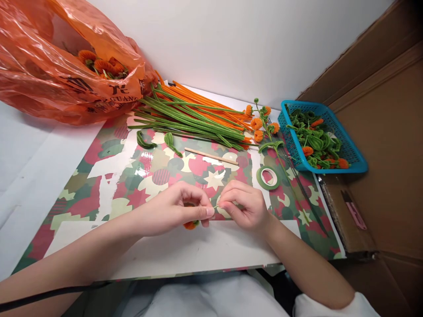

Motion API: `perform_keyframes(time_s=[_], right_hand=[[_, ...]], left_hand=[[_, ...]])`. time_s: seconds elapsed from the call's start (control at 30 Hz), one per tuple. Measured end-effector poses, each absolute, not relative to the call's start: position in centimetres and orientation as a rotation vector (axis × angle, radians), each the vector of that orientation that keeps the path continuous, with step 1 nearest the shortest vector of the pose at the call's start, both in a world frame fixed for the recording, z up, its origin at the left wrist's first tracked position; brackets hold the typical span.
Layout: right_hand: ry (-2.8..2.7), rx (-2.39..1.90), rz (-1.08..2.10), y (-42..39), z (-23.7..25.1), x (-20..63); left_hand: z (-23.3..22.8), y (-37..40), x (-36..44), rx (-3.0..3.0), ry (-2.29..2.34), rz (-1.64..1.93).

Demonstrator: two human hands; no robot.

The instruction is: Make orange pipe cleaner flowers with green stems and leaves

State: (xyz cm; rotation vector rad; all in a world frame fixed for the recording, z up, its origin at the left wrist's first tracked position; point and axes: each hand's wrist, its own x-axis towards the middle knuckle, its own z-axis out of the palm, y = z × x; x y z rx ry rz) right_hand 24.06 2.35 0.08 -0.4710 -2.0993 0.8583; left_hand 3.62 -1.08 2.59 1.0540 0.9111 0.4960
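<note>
Close together over the front of the table, both my hands are closed in a pinch. My left hand point(188, 207) grips a small orange chenille flower point(191, 225), mostly hidden by the fingers, with its orange edge showing below them. Between the two hands runs a short, thin pale-green strand point(216, 206); whether it is tape or a stem I cannot tell. My right hand point(246, 204) pinches the strand's other end between thumb and forefinger. Just beyond my right hand lies a roll of green floral tape point(278, 180).
Green and orange chenille stems point(194, 116) lie behind, beside a finished flower spray point(276, 147). Nearer are two green leaves point(170, 143) and a wooden stick point(211, 156). An orange plastic bag point(112, 101) stands left, a blue basket point(358, 166) right. Pink-handled snips point(356, 215) rest on cardboard.
</note>
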Motion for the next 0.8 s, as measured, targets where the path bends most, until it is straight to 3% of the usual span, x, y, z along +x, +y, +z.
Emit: perform_keyframes(time_s=[0.27, 0.6, 0.8], right_hand=[[-2.089, -0.468, 0.833, 2.27, -0.06, 24.0], [-1.94, -0.696, 1.204, 2.71, -0.47, 24.92], [-1.978, -0.682, 1.098, 2.64, -0.33, 24.74]], left_hand=[[2.36, -1.02, 3.74, 1.044, 0.935, 0.475], [2.72, -1.24, 3.88, 1.384, 1.091, 0.674], [2.37, -1.3, 3.93, 1.491, 1.117, 0.695]])
